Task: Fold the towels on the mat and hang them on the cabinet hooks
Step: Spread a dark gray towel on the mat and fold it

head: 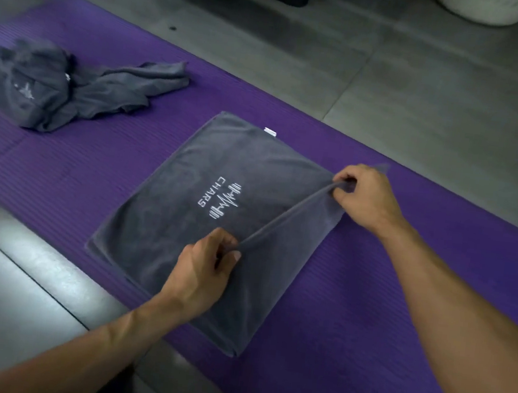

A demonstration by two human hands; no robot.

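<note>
Grey floor tiles (425, 86) run under a purple mat (368, 305) laid at a slant. Near the mat's middle lies a folded grey towel (165, 218), its white logo (225, 200) facing up. The left hand (204, 271) pinches the towel's raised edge at the near side, and the right hand (364, 195) pinches the same edge at the far corner, drawing it taut between them. A crumpled towel (70, 87) lies toward the mat's far left end, well apart.
</note>
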